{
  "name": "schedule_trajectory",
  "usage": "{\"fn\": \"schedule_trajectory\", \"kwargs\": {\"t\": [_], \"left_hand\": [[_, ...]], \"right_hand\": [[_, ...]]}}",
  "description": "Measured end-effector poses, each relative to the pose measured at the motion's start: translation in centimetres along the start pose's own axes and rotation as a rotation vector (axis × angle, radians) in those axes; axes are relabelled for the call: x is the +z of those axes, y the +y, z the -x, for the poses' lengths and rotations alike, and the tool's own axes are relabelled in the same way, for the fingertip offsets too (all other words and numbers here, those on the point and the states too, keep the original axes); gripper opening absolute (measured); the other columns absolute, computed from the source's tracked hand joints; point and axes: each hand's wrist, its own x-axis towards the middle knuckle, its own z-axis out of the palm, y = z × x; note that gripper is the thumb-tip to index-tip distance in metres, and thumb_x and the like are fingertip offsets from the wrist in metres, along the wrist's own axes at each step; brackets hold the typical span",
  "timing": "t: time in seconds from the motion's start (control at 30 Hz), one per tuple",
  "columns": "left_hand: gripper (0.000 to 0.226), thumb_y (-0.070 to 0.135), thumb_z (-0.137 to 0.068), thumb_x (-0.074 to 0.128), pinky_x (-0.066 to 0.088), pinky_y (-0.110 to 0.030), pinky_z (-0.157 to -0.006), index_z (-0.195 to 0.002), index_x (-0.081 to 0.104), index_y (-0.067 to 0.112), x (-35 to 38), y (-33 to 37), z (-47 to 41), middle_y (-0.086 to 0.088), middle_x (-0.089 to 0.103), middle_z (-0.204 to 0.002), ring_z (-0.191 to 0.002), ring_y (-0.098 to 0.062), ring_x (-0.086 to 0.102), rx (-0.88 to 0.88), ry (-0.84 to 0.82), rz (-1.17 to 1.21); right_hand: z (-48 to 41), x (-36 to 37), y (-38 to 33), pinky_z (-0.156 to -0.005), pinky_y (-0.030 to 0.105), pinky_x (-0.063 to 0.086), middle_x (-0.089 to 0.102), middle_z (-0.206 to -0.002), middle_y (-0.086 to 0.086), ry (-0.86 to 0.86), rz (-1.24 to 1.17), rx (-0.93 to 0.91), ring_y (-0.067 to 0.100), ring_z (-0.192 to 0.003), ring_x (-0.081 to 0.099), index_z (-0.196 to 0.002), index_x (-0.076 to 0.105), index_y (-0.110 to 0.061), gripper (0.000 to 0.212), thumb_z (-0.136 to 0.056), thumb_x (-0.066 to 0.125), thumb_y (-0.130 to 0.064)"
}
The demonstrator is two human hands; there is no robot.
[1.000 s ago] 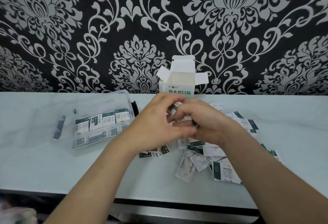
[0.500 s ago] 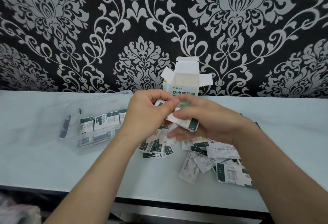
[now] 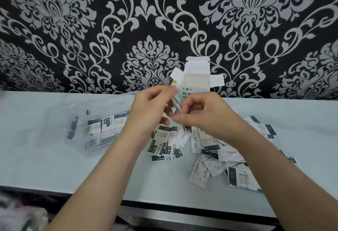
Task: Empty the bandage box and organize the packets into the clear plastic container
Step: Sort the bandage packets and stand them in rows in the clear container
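The white bandage box point(image 3: 196, 82) stands upright against the wall with its top flaps open. In front of it, above the table, my left hand point(image 3: 150, 110) and my right hand point(image 3: 206, 115) both pinch a small stack of bandage packets point(image 3: 176, 103), held on edge and blurred. Many loose white-and-dark-green packets point(image 3: 217, 150) lie scattered under and to the right of my hands. A small neat pile of packets point(image 3: 165, 144) lies below my left wrist. The clear plastic container point(image 3: 82, 135) sits at the left with a row of packets point(image 3: 107, 124) standing inside.
The pale table point(image 3: 36, 166) meets a black-and-silver patterned wall behind; its front edge runs along the bottom. A dark latch point(image 3: 73, 127) is on the container's left end. Something pale and blurred point(image 3: 22, 216) lies below the table edge at bottom left.
Both hands have risen from the scattered pile toward the box, bringing a few packets with them. The held packets have turned from lying flat to standing on edge between my fingers.
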Motion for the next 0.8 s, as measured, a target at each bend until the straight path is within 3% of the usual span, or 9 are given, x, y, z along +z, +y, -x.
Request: {"fn": "schedule_trajectory", "kwargs": {"t": [0.1,0.17,0.23,0.33,0.47,0.57,0.67,0.8], "left_hand": [[0.063,0.040,-0.072,0.079,0.051,-0.024,-0.076,-0.129,0.051,0.040,-1.3,0.0,-0.2,0.015,0.056,-0.122,-0.102,-0.004,0.055,0.217,-0.134,-0.189],[0.096,0.043,-0.060,0.085,0.042,-0.025,-0.100,-0.138,0.031,0.055,-1.5,0.0,0.2,0.025,0.035,-0.145,-0.129,0.007,0.037,0.262,-0.300,-0.324],[0.112,0.045,-0.053,0.088,0.028,-0.024,-0.108,-0.139,0.019,0.061,-1.3,-0.3,0.6,0.030,0.019,-0.151,-0.138,0.011,0.020,0.267,-0.416,-0.401],[0.110,0.039,-0.058,0.089,0.030,-0.023,-0.108,-0.140,0.019,0.059,-0.8,-0.7,1.0,0.033,0.020,-0.145,-0.135,0.014,0.021,0.294,-0.448,-0.494],[0.090,0.035,-0.061,0.087,0.043,-0.033,-0.106,-0.139,0.042,0.036,-0.8,-1.1,0.8,0.017,0.037,-0.135,-0.128,-0.001,0.043,0.374,-0.406,-0.568],[0.083,0.036,-0.059,0.087,0.043,-0.030,-0.104,-0.134,0.050,0.033,-0.8,-1.3,0.8,0.017,0.038,-0.131,-0.121,-0.001,0.048,0.372,-0.382,-0.589],[0.075,0.037,-0.058,0.081,0.042,-0.021,-0.100,-0.129,0.054,0.033,-0.6,-1.1,1.1,0.016,0.040,-0.128,-0.117,0.000,0.049,0.431,-0.350,-0.640],[0.079,0.036,-0.060,0.083,0.036,-0.016,-0.102,-0.132,0.052,0.032,-0.8,-1.0,1.0,0.018,0.038,-0.134,-0.123,0.006,0.042,0.405,-0.369,-0.620]], "right_hand": [[-0.1,-1.0,0.2,-0.070,0.024,0.055,0.069,-0.086,0.018,-0.045,-0.439,0.135,0.028,-0.085,0.066,-0.076,0.061,-0.007,0.018,-0.070,0.075,-0.016],[-0.1,-1.4,0.2,-0.074,0.027,0.056,0.070,-0.087,0.017,-0.114,-0.582,0.194,0.028,-0.086,0.066,-0.088,0.063,-0.002,0.024,-0.072,0.071,-0.018],[0.0,-1.6,0.2,-0.071,0.028,0.058,0.071,-0.088,0.018,-0.175,-0.626,0.231,0.025,-0.078,0.070,-0.095,0.064,-0.001,0.027,-0.075,0.069,-0.017],[0.1,-1.4,0.1,-0.066,0.028,0.059,0.071,-0.089,0.021,-0.244,-0.619,0.255,0.024,-0.073,0.072,-0.088,0.067,-0.005,0.015,-0.077,0.068,-0.016],[-0.1,-1.4,0.4,-0.061,0.028,0.056,0.071,-0.092,0.021,-0.256,-0.588,0.281,0.025,-0.075,0.072,-0.098,0.070,-0.007,0.025,-0.080,0.066,-0.023],[-0.3,-1.4,0.8,-0.071,0.034,0.044,0.071,-0.095,0.023,-0.251,-0.590,0.303,0.026,-0.077,0.072,-0.100,0.073,-0.008,0.026,-0.082,0.070,-0.026],[-0.4,-1.4,1.0,-0.074,0.036,0.036,0.072,-0.087,0.022,-0.255,-0.619,0.299,0.024,-0.069,0.072,-0.088,0.078,-0.011,0.021,-0.078,0.068,-0.027],[-0.2,-1.2,0.6,-0.057,0.024,0.052,0.072,-0.079,0.017,-0.266,-0.630,0.275,0.020,-0.062,0.070,-0.086,0.076,-0.009,0.022,-0.077,0.066,-0.026]]}}
